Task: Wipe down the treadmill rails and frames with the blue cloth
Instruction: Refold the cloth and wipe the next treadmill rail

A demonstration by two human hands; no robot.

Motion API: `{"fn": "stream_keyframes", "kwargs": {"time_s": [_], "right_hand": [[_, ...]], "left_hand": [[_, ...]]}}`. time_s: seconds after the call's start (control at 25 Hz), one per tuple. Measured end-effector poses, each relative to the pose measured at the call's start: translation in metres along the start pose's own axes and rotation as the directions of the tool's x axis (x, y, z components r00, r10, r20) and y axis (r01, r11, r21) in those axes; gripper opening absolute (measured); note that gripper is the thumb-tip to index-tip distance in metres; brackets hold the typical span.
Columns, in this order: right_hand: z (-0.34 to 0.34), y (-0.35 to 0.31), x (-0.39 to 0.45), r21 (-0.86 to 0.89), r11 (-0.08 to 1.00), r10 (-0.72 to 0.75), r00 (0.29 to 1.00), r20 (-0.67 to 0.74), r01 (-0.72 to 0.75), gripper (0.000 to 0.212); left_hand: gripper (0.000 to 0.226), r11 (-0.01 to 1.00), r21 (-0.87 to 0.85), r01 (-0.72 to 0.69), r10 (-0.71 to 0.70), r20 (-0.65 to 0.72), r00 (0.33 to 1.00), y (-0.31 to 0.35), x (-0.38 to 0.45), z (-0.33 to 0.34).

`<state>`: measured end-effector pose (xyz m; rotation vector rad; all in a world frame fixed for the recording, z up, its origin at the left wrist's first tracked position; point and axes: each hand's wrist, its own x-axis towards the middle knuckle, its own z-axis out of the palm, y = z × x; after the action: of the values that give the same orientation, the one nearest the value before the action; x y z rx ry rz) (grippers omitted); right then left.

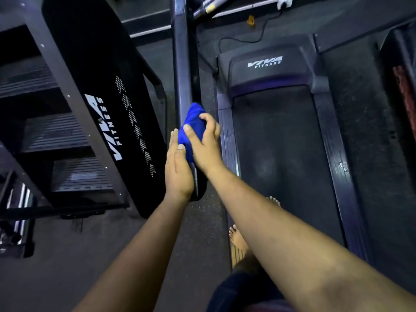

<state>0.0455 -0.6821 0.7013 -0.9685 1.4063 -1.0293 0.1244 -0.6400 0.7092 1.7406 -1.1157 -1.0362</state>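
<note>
I have the blue cloth (192, 129) bunched on the treadmill's left handrail (183, 70), my right hand (203, 143) curled round it as the grip. My left hand (177, 170) lies flat, fingers straight, against the rail's near end. I judge the far length, the side frames (337, 158) and the right rail remain unwiped.

"VIVA FITNESS" in white on the treadmill's dark motor cover (265, 61) at far centre-right, "VIVA FITNESS" again in white running lengthwise down the black side panel (105, 127) of the machine at left, beside a row of white dotted chevrons
</note>
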Motion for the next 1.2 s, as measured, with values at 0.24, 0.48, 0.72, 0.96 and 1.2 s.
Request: {"fn": "stream_keyframes", "kwargs": {"time_s": [0.24, 0.48, 0.72, 0.96, 1.2], "right_hand": [[-0.005, 0.04, -0.008, 0.049, 0.998, 0.025, 0.981, 0.191, -0.035, 0.06], [0.002, 0.025, 0.003, -0.031, 0.999, -0.01, 0.984, 0.179, 0.016, 0.068], [0.006, -0.026, 0.138, -0.134, 0.986, -0.07, 0.973, 0.222, 0.102, 0.075], [-0.009, 0.002, 0.098, -0.112, 0.949, -0.239, 0.903, 0.357, 0.295, 0.062], [0.001, -0.062, 0.246, -0.224, 0.934, -0.194, 0.923, 0.333, 0.278, 0.056]], "left_hand": [[0.077, 0.999, 0.029, 0.042, -0.044, 0.049, 0.998, -0.004, 0.005, 0.0], [0.056, 0.996, 0.086, -0.002, -0.003, 0.058, 0.998, -0.005, 0.001, -0.002], [0.071, 0.953, 0.297, 0.054, -0.064, 0.024, 0.998, 0.006, 0.036, 0.004], [0.081, 0.955, 0.296, 0.007, -0.003, -0.014, 1.0, 0.04, 0.107, 0.021], [0.083, 0.898, 0.439, 0.021, -0.03, 0.012, 0.999, 0.059, 0.16, 0.04]]}}
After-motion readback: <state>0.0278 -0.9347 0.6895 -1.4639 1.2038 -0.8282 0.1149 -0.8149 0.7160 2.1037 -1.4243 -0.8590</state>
